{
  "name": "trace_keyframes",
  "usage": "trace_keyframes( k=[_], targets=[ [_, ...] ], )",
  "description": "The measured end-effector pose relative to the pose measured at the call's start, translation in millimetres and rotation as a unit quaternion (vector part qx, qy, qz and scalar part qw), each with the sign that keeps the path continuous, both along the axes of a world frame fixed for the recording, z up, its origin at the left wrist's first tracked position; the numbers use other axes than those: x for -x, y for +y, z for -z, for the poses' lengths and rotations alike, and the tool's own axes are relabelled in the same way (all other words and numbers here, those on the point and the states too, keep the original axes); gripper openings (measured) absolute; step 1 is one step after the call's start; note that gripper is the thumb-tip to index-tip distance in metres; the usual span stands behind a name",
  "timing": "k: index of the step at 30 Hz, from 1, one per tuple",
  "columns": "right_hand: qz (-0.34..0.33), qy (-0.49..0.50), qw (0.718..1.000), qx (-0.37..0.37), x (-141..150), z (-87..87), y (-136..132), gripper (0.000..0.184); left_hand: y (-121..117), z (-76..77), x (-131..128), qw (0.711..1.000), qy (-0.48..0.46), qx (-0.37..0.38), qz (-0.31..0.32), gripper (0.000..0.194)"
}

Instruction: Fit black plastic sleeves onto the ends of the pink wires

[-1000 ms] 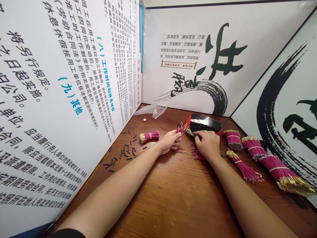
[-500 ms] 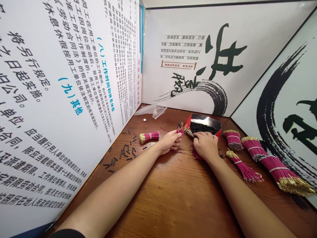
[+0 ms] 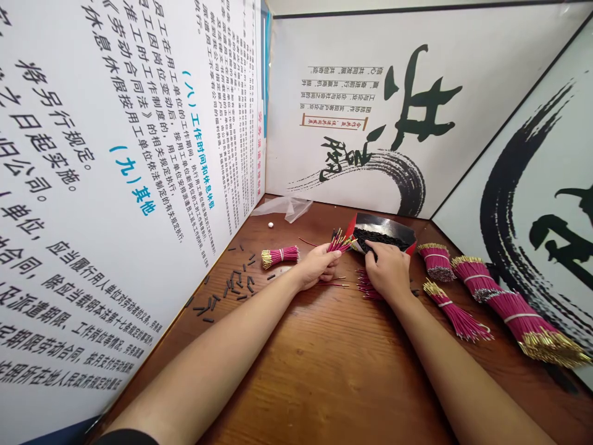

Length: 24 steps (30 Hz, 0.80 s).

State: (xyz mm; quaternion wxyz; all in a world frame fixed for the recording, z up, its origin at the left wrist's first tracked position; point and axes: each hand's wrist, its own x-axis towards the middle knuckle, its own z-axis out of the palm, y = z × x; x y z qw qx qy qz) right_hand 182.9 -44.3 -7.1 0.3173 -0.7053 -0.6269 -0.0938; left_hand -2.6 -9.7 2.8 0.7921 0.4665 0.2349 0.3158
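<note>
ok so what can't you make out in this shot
All in the head view:
- Lower ends of the held wires: hidden by the left hand.
- Whether the right hand pinches a black piece: too small at the fingertips.
- Far ends of the wires on the table: under the right hand.
- Rest of the far-right panel: cut off by the picture's edge.

The table is brown wood with a smooth, glossy finish. Gold-coloured metal tips the wires. The bag looks like thin, clear plastic.
</note>
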Motion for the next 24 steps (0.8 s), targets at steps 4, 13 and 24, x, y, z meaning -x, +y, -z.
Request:
trace_keyframes(
  k=[4,13,24],
  targets=[
    [-0.077,0.157,0.981,-0.087,0,-2.2,0,0.032,0,0.0,0,1.000,0.004,-0.010,0.006,0.025],
    [-0.124,0.485,0.859,-0.106,17,-7.0,6,0.024,0,0.6,-1,0.999,0.022,-0.035,0.012,0.025],
    [-0.137,0.529,0.833,-0.086,15,0.2,10,0.029,-1,-0.1,-1,0.999,0.028,-0.035,0.006,0.029]
  ],
)
